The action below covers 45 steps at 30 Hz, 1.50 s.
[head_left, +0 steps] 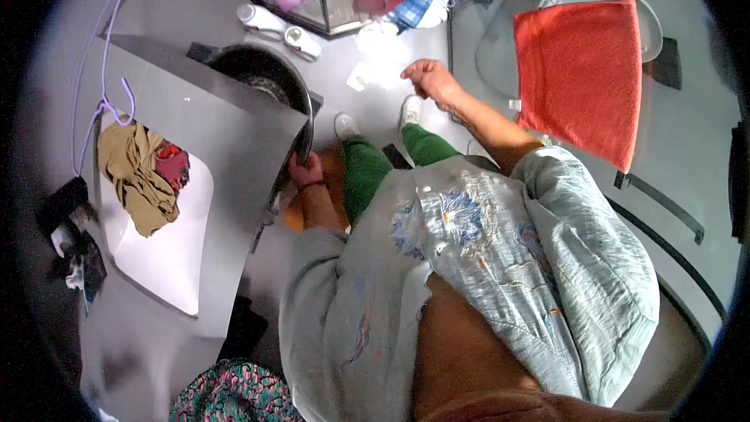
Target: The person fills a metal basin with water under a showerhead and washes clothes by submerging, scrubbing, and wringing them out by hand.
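My left hand (306, 171) is beside the counter, its fingers closed at the near rim of a large dark round basin (306, 98). The counter's corner hides part of this basin, and its contents are hard to make out. Out in front, over the bright floor, my right hand (431, 83) has its fingers loosely curled, and nothing shows in them. Two white bottles, one (261, 20) lying beside the other (302, 43), are on the floor past the basin.
A counter (234, 137) with a white sink (156, 270) holds tan cloth (139, 176) and red cloth (173, 166). A purple hanger (105, 101) is at left. An orange towel (580, 82) hangs at right before the toilet (652, 23). Clothes (422, 4) are piled ahead.
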{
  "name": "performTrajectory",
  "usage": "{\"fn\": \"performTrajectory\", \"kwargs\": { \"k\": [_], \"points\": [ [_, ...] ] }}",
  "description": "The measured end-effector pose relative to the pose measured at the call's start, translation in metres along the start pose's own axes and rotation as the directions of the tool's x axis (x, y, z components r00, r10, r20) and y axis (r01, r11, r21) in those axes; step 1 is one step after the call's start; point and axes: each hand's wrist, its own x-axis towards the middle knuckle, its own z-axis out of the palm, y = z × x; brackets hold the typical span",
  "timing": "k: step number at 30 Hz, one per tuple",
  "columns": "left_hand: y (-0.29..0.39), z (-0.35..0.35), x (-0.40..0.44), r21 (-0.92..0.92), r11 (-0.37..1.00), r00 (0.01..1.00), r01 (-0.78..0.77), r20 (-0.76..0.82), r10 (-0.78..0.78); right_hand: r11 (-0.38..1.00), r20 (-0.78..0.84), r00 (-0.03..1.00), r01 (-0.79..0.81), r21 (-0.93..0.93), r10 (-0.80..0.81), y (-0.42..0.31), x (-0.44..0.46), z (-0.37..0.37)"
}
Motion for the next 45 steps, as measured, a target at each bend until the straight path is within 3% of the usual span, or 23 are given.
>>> {"fn": "performTrajectory", "kwargs": {
  "k": [2,4,6,8,11,16,18,20,21,22,24,26,27,28,30,34,36,37,40,42,44,45],
  "points": [
    [-0.011,0.026,-0.043,0.036,0.999,0.988,-0.024,-0.153,0.029,1.000,0.043,0.999,-0.010,-0.028,0.012,0.006,0.005,-0.005],
    [0.018,-0.077,0.014,0.033,0.989,0.951,0.142,0.274,-0.145,0.999,0.094,0.994,-0.052,-0.011,0.053,0.001,0.004,-0.007],
    [-0.039,-0.003,-0.084,0.218,0.976,0.998,-0.025,-0.053,0.038,0.998,0.068,0.996,-0.059,-0.010,0.060,-0.005,0.003,-0.013],
    [-0.063,-0.014,-0.107,0.232,0.971,0.986,0.061,-0.167,-0.022,0.993,0.173,0.979,-0.106,-0.045,0.112,0.001,0.009,-0.025],
    [-0.085,-0.062,-0.102,0.390,0.919,0.993,0.049,-0.120,-0.002,0.981,0.208,0.962,-0.155,-0.116,0.176,-0.016,0.006,-0.046],
    [-0.153,0.023,-0.150,0.539,0.826,0.986,0.166,-0.089,-0.140,0.962,0.187,0.961,-0.163,-0.218,0.205,-0.036,0.000,-0.088],
    [-0.165,0.058,-0.160,0.680,0.703,0.973,0.210,-0.073,-0.220,0.968,0.218,0.951,-0.185,-0.169,0.220,-0.034,0.001,-0.108],
    [-0.168,0.046,-0.123,0.610,0.725,0.939,0.320,-0.102,-0.328,0.973,0.093,0.972,-0.204,-0.112,0.214,-0.033,-0.005,-0.123],
    [-0.180,0.068,-0.137,0.638,0.733,0.968,0.238,-0.097,-0.231,0.974,0.102,0.969,-0.220,-0.059,0.225,-0.038,-0.011,-0.134],
    [-0.190,0.081,-0.145,0.720,0.690,0.991,0.075,0.022,-0.131,0.970,0.084,0.969,-0.239,0.046,0.234,-0.021,0.002,-0.144],
    [-0.193,0.081,-0.119,0.674,0.707,0.963,0.214,-0.026,-0.267,0.921,0.214,0.943,-0.303,0.246,0.253,0.000,0.012,-0.165],
    [-0.209,0.118,-0.150,0.810,0.581,0.978,0.080,0.047,-0.201,0.892,0.207,0.930,-0.355,0.279,0.305,0.022,0.017,-0.174],
    [-0.213,0.114,-0.140,0.774,0.624,0.978,0.107,0.030,-0.205,0.862,0.196,0.916,-0.397,0.315,0.351,0.027,0.020,-0.178],
    [-0.212,0.115,-0.141,0.824,0.564,0.982,0.052,0.060,-0.178,0.895,0.129,0.916,-0.398,0.201,0.379,0.028,0.021,-0.184],
    [-0.214,0.112,-0.120,0.885,0.441,0.973,0.152,-0.056,-0.224,0.886,0.060,0.914,-0.404,0.228,0.402,0.034,0.021,-0.188],
    [-0.226,0.122,-0.119,0.889,0.454,0.985,0.049,0.031,-0.167,0.898,0.056,0.923,-0.384,0.216,0.381,0.043,0.021,-0.198],
    [-0.221,0.131,-0.126,0.783,0.610,0.921,0.122,0.139,-0.363,0.856,0.060,0.897,-0.437,0.275,0.438,0.059,0.028,-0.206],
    [-0.209,0.131,-0.122,0.857,0.505,0.900,0.097,0.141,-0.412,0.848,0.143,0.893,-0.451,0.278,0.428,0.064,0.026,-0.211],
    [-0.190,0.131,-0.128,0.790,0.575,0.863,0.212,0.125,-0.490,0.784,0.161,0.867,-0.497,0.372,0.473,0.068,0.012,-0.219],
    [-0.180,0.109,-0.106,0.759,0.624,0.892,0.188,0.134,-0.432,0.753,0.120,0.853,-0.507,0.419,0.507,0.070,0.004,-0.220],
    [-0.175,0.088,-0.084,0.839,0.537,0.972,0.093,0.041,-0.232,0.706,0.179,0.831,-0.544,0.454,0.526,0.081,-0.002,-0.230],
    [-0.174,0.083,-0.080,0.834,0.543,0.971,0.098,0.039,-0.235,0.728,0.136,0.851,-0.507,0.462,0.507,0.078,-0.012,-0.222]
  ]
}}
